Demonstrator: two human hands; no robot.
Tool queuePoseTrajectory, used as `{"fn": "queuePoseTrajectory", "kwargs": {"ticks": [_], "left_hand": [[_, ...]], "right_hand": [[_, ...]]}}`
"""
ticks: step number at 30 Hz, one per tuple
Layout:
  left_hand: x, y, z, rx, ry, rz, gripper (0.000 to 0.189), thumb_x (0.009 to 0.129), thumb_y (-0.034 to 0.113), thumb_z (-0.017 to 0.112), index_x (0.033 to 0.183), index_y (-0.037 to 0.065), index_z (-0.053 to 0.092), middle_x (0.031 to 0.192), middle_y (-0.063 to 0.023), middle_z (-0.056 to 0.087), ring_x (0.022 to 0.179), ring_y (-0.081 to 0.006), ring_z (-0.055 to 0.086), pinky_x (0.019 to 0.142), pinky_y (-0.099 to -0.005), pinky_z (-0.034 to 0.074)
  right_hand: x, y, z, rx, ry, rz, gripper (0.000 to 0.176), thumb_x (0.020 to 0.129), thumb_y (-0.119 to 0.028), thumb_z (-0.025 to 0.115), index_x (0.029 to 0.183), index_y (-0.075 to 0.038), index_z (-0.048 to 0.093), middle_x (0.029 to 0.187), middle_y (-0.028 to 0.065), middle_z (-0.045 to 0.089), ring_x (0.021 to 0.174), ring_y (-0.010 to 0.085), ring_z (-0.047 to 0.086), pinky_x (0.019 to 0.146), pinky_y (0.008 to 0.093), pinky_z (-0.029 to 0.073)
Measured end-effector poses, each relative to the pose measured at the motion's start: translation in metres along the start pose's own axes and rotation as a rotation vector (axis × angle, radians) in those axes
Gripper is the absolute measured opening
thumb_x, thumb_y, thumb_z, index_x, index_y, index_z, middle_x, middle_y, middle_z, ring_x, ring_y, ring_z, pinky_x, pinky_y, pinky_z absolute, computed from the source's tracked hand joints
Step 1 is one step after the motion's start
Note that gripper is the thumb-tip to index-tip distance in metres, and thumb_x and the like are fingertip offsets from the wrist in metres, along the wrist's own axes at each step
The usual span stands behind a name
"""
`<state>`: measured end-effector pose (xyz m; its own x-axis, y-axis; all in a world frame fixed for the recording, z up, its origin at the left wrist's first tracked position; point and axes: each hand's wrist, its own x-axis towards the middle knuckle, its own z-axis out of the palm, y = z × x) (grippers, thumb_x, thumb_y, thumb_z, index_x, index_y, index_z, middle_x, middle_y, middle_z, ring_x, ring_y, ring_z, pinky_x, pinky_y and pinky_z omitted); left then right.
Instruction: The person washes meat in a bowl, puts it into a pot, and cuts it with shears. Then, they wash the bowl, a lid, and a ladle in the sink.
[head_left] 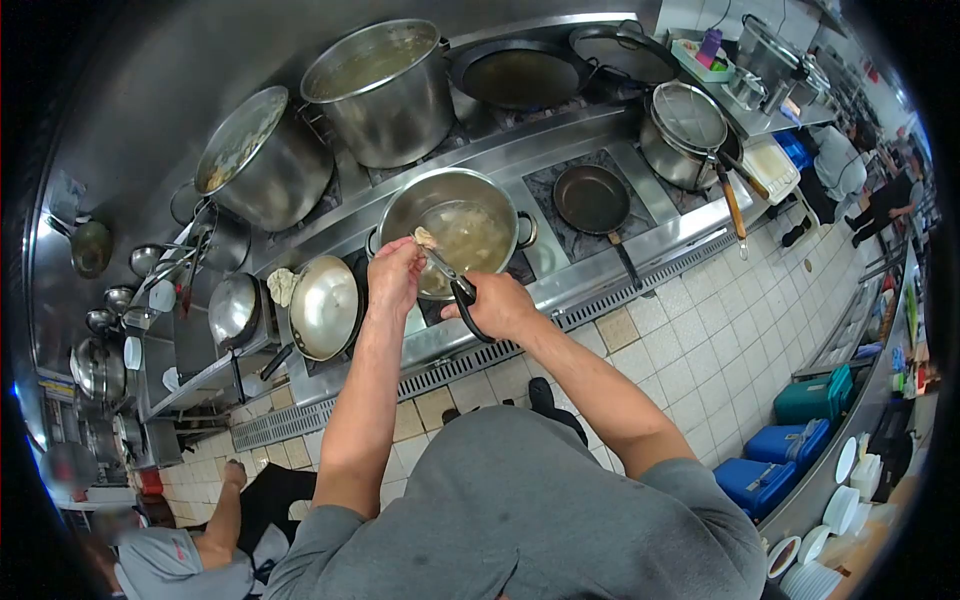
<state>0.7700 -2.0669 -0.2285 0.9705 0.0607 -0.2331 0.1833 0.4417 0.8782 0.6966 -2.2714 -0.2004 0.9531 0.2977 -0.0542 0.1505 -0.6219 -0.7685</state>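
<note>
Over a steel pot (527, 232) of cloudy liquid with pale pieces in it, my left hand (396, 270) pinches a small pale piece of food (425, 238), perhaps meat. My right hand (497, 305) grips the black handles of kitchen scissors (462, 290). The scissor blades reach up and left to the food piece, at or against it; whether they are closed through it is too small to tell. Both hands are above the pot's near rim. Left of the pot lies a round metal lid (325, 308), with a crumpled cloth (282, 287) beside it.
Two tall stockpots (395, 115) (270, 165) and a dark wok (525, 78) stand behind. A black frying pan (591, 200) sits on the right burner, its handle pointing forward. A strainer (690, 115) rests on another pot. A co-worker (190, 560) is at lower left.
</note>
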Motion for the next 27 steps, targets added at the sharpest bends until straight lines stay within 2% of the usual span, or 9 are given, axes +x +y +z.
{"fn": "queuePoseTrajectory", "kwargs": {"ticks": [7,8,12,14,15,18,20,25,27], "left_hand": [[0.006,-0.003,0.028,0.079,0.12,-0.005,0.018,0.083,-0.002,0.068,0.099,-0.003,0.061,0.082,-0.0077,0.066,0.068,-0.015,0.061,0.063,-0.0261,0.05],[0.013,-0.003,0.026,0.067,0.103,-0.014,0.016,0.082,-0.002,0.067,0.097,-0.002,0.062,0.081,-0.0074,0.065,0.067,-0.0152,0.061,0.062,-0.0264,0.049],[0.026,-0.007,0.018,0.12,0.086,-0.019,0.012,0.081,-0.002,0.067,0.093,-0.002,0.063,0.08,-0.0071,0.065,0.066,-0.0148,0.06,0.061,-0.0266,0.048],[0.035,-0.012,0.011,0.246,0.076,-0.029,0.013,0.08,-0.003,0.067,0.092,-0.002,0.063,0.077,-0.0069,0.065,0.063,-0.0149,0.059,0.059,-0.0267,0.047],[0.04,-0.013,0.008,0.243,0.082,-0.023,0.013,0.08,-0.003,0.067,0.092,-0.002,0.063,0.077,-0.0069,0.065,0.063,-0.0149,0.059,0.059,-0.0267,0.047],[0.043,-0.021,-0.001,0.25,0.055,-0.039,0.011,0.079,-0.001,0.068,0.088,-0.001,0.064,0.075,-0.0069,0.065,0.06,-0.0149,0.059,0.056,-0.0278,0.047],[0.038,-0.018,0.01,0.456,-0.012,-0.016,0.007,0.078,0.0,0.07,0.084,0.0,0.066,0.073,-0.0069,0.065,0.06,-0.0148,0.06,0.054,-0.0289,0.047],[0.027,-0.022,0.039,0.517,0.116,-0.02,0.006,0.08,0.003,0.07,0.083,0.0,0.067,0.072,-0.0062,0.066,0.061,-0.0142,0.061,0.056,-0.0292,0.049],[0.029,-0.019,0.031,0.64,0.126,-0.002,0.009,0.081,0.005,0.072,0.085,-0.002,0.068,0.074,-0.007,0.068,0.061,-0.0141,0.061,0.057,-0.0286,0.05]], "right_hand": [[0.022,-0.013,-0.007,0.065,0.038,0.101,0.075,0.068,-0.068,0.08,0.092,0.003,0.07,0.091,0.024,0.071,0.092,0.0411,0.069,0.081,0.0472,0.054],[0.019,-0.019,-0.015,0.078,-0.012,0.1,0.064,0.074,-0.056,0.081,0.102,0.0,0.071,0.093,0.0233,0.072,0.094,0.0404,0.07,0.083,0.0453,0.053],[0.043,0.024,0.007,0.144,-0.087,0.089,0.061,0.073,-0.053,0.083,0.098,0.001,0.072,0.085,0.0211,0.073,0.084,0.0381,0.07,0.079,0.0436,0.053],[0.049,0.042,0.015,0.318,-0.118,0.063,0.058,0.075,-0.053,0.083,0.089,0.002,0.071,0.07,0.0147,0.069,0.065,0.0286,0.068,0.063,0.0396,0.054],[0.051,0.048,0.012,0.315,-0.122,0.055,0.058,0.075,-0.053,0.083,0.089,0.002,0.071,0.07,0.0147,0.069,0.065,0.0286,0.068,0.063,0.0396,0.054],[0.045,0.046,-0.013,0.797,-0.421,0.265,0.058,0.081,-0.059,0.078,0.081,-0.003,0.068,0.058,0.0025,0.056,0.046,0.0115,0.056,0.039,0.0256,0.042],[0.046,0.046,-0.012,0.823,-0.415,0.293,0.059,0.081,-0.06,0.077,0.082,-0.002,0.068,0.058,0.0026,0.056,0.046,0.0121,0.056,0.039,0.0258,0.042],[0.064,0.063,-0.023,0.757,-0.37,0.246,0.055,0.083,-0.057,0.078,0.092,-0.004,0.067,0.061,-0.0002,0.057,0.045,0.0107,0.054,0.039,0.026,0.044],[0.063,0.069,-0.028,0.922,-0.384,0.198,0.051,0.087,-0.053,0.075,0.093,-0.004,0.065,0.061,0.0005,0.058,0.046,0.0105,0.055,0.041,0.0261,0.045]]}}
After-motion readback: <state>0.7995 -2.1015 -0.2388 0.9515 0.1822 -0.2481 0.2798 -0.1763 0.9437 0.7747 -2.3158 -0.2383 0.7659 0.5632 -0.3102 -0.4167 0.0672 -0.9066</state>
